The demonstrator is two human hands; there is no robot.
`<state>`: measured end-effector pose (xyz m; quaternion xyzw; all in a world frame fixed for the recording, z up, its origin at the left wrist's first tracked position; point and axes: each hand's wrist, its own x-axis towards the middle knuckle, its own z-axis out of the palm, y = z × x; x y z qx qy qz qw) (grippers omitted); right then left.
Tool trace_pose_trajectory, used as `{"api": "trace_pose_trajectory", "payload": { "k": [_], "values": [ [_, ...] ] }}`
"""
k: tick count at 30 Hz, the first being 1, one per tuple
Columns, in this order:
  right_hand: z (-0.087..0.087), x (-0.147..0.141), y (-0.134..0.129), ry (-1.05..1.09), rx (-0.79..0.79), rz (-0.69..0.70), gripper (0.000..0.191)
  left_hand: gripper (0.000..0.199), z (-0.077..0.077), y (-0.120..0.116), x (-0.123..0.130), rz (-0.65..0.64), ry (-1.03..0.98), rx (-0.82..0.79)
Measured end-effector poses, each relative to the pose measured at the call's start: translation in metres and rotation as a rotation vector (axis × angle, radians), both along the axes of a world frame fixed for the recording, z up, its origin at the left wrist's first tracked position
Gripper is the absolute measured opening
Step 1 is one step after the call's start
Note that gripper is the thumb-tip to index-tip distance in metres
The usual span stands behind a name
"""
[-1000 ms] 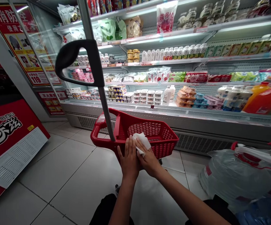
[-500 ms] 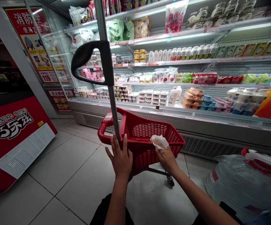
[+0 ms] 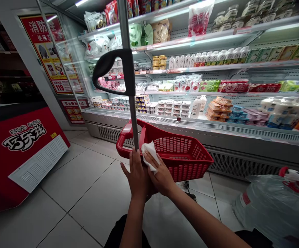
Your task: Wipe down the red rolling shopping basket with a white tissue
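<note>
A red plastic shopping cart (image 3: 185,162) with a mesh basket stands in front of me. From its near end rises a grey metal pole (image 3: 133,119) with a black loop handle (image 3: 129,74). My left hand (image 3: 136,175) rests with fingers spread on the cart's near side, at the foot of the pole. Just right of it, my right hand (image 3: 161,175) presses a white wipe (image 3: 149,155) onto the basket's near rim. The wipe lies under its fingers, and the two hands are side by side.
Behind the cart runs an open chiller (image 3: 175,120) stocked with dairy cups, bottles and packets. A red chest freezer (image 3: 22,148) stands at left. Large water bottles (image 3: 263,203) in plastic stand at right on the tiled floor (image 3: 82,193).
My right hand has slid the wipe left along the basket rim, from its middle to beside my left hand. My left hand stays at the pole's foot. The view has shifted slightly left.
</note>
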<state>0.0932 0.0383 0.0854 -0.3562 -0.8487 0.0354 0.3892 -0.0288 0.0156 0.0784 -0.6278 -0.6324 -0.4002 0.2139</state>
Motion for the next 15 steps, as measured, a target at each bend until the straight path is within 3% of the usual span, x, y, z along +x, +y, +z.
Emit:
{"api": "trace_pose_trajectory", "payload": {
  "k": [4,7,10,15],
  "values": [
    [-0.026,0.051,0.001,0.047,-0.056,-0.137,0.057,0.07,0.002,-0.005,0.003,-0.001,0.046,-0.038],
    [-0.033,0.073,0.005,0.061,-0.101,-0.264,0.053,0.069,0.003,-0.007,0.004,0.0,0.076,-0.06],
    [-0.023,0.062,0.009,0.057,-0.081,-0.251,0.052,0.071,0.002,-0.007,0.004,-0.003,0.075,-0.061],
    [0.005,0.008,0.009,0.089,-0.027,-0.085,0.055,0.06,-0.007,-0.006,0.004,-0.006,0.059,-0.068]
  ]
}}
